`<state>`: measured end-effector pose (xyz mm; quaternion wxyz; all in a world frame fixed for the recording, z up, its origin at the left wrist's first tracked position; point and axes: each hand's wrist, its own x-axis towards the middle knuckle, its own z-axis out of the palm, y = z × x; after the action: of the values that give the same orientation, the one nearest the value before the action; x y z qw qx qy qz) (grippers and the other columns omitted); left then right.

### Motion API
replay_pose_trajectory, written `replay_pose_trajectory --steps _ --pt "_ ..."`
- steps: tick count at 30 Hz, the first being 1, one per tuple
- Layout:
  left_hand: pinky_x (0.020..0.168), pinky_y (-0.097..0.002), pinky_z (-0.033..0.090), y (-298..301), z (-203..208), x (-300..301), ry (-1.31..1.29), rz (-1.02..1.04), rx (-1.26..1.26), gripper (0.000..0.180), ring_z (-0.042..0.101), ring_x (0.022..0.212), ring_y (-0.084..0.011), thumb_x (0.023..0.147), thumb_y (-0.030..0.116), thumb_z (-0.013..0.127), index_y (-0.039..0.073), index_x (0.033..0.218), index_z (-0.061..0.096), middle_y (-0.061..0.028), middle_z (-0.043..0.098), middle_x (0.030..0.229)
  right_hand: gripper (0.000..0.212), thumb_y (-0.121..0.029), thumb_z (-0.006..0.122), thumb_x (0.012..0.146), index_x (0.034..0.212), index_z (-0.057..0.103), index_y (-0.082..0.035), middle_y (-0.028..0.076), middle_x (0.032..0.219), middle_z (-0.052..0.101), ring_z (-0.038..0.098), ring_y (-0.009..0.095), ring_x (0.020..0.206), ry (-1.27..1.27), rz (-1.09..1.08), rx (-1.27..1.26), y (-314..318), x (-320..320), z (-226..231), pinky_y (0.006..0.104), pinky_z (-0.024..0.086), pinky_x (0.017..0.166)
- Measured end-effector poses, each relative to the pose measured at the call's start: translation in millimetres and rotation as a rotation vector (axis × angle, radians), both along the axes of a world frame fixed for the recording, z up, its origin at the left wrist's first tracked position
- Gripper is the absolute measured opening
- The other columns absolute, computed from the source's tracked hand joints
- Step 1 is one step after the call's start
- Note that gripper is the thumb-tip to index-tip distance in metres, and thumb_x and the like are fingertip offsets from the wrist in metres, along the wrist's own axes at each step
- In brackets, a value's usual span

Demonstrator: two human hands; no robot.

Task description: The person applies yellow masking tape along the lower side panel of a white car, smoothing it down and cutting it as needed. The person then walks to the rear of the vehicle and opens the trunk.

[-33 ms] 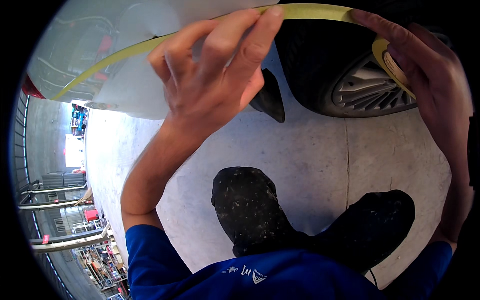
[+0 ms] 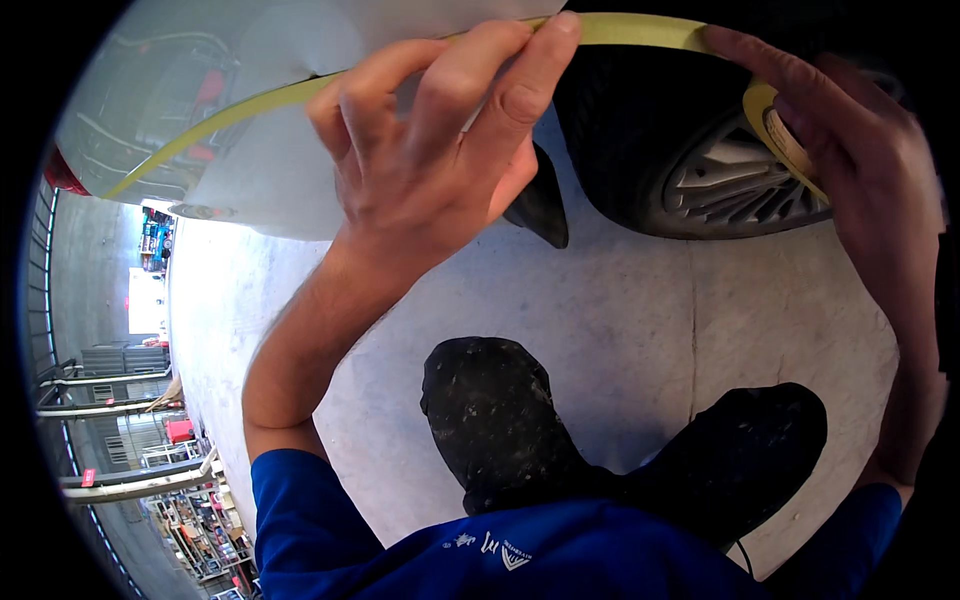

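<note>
A yellow tape strip [image 2: 640, 31] is being held across the pale car panel [image 2: 270, 150] and past the wheel [image 2: 745, 185]. It is being touched by the left hand [image 2: 430, 150] with the index fingertip, its fingers loosely bent and spread. Farther right, the strip is being met by the right hand's [image 2: 870, 140] extended index finger, while the tape roll [image 2: 765, 112] is being gripped there too — the thumb's hold cannot be told.
</note>
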<state>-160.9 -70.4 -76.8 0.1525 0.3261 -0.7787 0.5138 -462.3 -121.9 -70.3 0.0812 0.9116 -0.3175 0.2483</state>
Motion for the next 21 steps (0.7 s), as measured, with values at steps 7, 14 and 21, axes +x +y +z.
replay_pose_trajectory --steps 7,14,21 --pt "0.066 -0.0213 0.047 -10.7 19.1 -9.4 0.431 -0.296 0.149 0.032 0.053 0.088 -0.0148 0.074 0.009 0.079 0.006 0.102 0.063 -0.0061 0.056 0.105 0.044 -0.001 0.052 0.093 0.133 0.058 -0.019 0.005 0.07 0.05 0.047 0.013 0.059 -0.029 -0.002 -0.001 2.2 -1.2 -0.9 0.0285 0.041 0.052" --pt "0.071 -0.0289 0.036 -33.8 6.7 -25.0 0.44 -0.212 -0.186 0.047 0.042 0.088 -0.0156 0.064 0.032 0.09 0.013 0.093 0.059 0.0003 0.049 0.094 0.045 0.0 0.053 0.091 0.132 0.059 -0.018 0.004 0.068 0.049 0.046 0.013 0.059 -0.025 -0.021 0.037 7.7 0.9 7.5 0.0269 0.041 0.053" --pt "0.077 -0.0311 0.033 -45.3 4.3 -20.1 0.398 -0.319 -0.252 0.045 0.043 0.087 -0.0153 0.062 0.032 0.091 0.015 0.09 0.06 0.0038 0.053 0.089 0.035 -0.014 0.049 0.098 0.131 0.057 -0.005 0.004 0.08 0.061 0.052 0.01 0.066 -0.395 0.17 0.427 6.4 4.9 -8.6 0.0251 0.044 0.06"
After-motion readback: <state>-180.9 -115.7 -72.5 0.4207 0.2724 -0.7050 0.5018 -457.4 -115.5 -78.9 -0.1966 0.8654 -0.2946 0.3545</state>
